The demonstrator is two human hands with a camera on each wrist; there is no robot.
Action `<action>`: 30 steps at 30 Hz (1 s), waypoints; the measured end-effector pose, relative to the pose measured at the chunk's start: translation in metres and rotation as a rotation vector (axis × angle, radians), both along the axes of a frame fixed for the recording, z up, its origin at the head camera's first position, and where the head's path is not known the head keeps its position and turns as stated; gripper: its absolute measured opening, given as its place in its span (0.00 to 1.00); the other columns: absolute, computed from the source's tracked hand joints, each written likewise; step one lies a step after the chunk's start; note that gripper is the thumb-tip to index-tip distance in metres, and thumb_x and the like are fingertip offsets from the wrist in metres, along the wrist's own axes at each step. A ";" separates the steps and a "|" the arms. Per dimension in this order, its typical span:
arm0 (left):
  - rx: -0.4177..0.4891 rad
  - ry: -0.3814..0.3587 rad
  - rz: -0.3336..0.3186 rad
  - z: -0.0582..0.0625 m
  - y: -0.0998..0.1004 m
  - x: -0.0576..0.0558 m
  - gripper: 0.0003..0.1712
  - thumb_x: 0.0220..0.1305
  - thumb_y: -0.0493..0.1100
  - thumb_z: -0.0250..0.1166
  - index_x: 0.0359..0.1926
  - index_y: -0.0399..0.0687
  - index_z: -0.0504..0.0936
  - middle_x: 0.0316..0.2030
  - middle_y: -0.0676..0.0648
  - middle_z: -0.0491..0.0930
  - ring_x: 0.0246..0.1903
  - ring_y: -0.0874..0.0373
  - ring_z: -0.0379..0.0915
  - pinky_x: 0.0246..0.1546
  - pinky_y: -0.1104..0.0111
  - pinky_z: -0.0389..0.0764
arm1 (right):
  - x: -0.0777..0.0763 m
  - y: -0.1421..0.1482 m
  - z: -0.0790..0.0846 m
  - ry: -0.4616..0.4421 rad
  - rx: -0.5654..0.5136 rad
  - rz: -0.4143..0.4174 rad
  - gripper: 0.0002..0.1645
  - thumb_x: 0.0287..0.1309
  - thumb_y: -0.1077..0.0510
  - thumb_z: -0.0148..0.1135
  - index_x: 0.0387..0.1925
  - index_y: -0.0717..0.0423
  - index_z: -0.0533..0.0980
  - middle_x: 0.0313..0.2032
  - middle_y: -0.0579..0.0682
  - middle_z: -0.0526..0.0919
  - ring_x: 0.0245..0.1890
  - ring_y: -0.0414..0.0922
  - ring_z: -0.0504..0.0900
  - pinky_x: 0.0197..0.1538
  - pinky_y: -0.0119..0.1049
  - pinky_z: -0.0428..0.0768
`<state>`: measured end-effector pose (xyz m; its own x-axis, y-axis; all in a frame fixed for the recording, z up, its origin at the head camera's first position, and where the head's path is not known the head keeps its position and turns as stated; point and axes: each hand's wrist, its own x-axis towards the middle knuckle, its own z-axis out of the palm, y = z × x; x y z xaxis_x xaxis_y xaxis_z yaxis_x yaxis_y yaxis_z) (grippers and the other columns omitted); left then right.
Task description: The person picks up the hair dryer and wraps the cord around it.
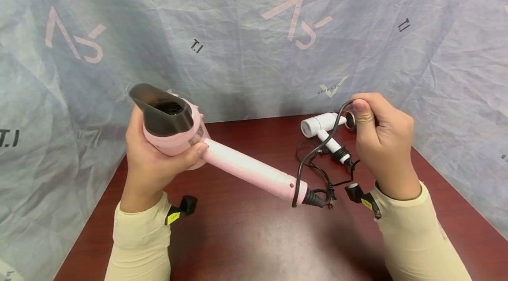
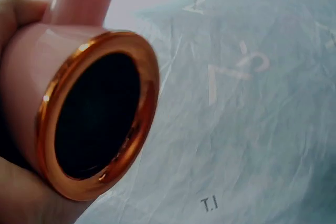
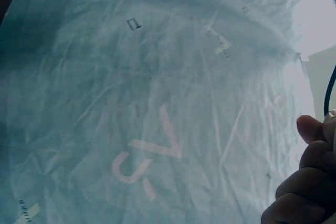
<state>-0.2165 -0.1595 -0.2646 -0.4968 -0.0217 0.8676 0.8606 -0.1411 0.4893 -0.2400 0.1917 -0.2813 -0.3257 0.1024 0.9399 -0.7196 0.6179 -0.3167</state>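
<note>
My left hand (image 1: 148, 168) grips a pink hair dryer (image 1: 246, 168) round its head, thumb at the handle's joint. A dark nozzle (image 1: 168, 124) sits on the head, facing up toward me. The handle slants down to the right, above the table. In the left wrist view, the dryer's round end has a shiny copper-coloured ring (image 2: 149, 108) around a dark centre. My right hand (image 1: 382, 148) pinches the black cord (image 1: 302, 164) and holds it raised; it loops down by the handle's end. In the right wrist view, curled fingers (image 3: 302, 190) show beside the cord (image 3: 329, 93).
A white hair dryer (image 1: 322, 124) lies at the table's back right, black cord wound round its handle's end. A round copper-rimmed piece (image 1: 350, 121) is beside it, partly hidden by my right hand. Grey printed sheeting (image 1: 238, 51) walls the dark red table (image 1: 246, 237).
</note>
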 end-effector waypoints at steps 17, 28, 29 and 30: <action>0.499 0.068 -0.036 0.003 0.006 -0.009 0.39 0.29 0.17 0.68 0.52 0.27 0.73 0.39 0.29 0.79 0.38 0.35 0.81 0.46 0.50 0.87 | -0.017 -0.011 -0.026 -0.251 0.357 0.040 0.09 0.75 0.56 0.59 0.38 0.46 0.83 0.23 0.38 0.75 0.22 0.35 0.68 0.30 0.28 0.66; 0.665 0.097 0.093 0.008 0.003 -0.011 0.38 0.33 0.17 0.67 0.54 0.30 0.74 0.36 0.30 0.78 0.36 0.37 0.77 0.45 0.51 0.85 | -0.007 -0.031 -0.032 -0.359 0.503 0.151 0.15 0.78 0.52 0.55 0.29 0.39 0.75 0.22 0.33 0.69 0.22 0.32 0.67 0.29 0.27 0.67; 0.668 0.103 0.105 0.008 0.003 -0.011 0.38 0.33 0.18 0.68 0.53 0.29 0.74 0.35 0.30 0.77 0.36 0.38 0.77 0.44 0.51 0.85 | -0.004 -0.032 -0.032 -0.378 0.514 0.158 0.15 0.78 0.50 0.55 0.29 0.38 0.74 0.22 0.33 0.67 0.22 0.32 0.67 0.29 0.27 0.67; 0.672 0.111 0.114 0.009 0.002 -0.011 0.38 0.33 0.18 0.68 0.53 0.29 0.74 0.35 0.30 0.77 0.35 0.38 0.76 0.43 0.52 0.85 | -0.001 -0.033 -0.031 -0.400 0.522 0.162 0.15 0.78 0.49 0.54 0.29 0.37 0.73 0.22 0.32 0.67 0.22 0.32 0.67 0.29 0.27 0.68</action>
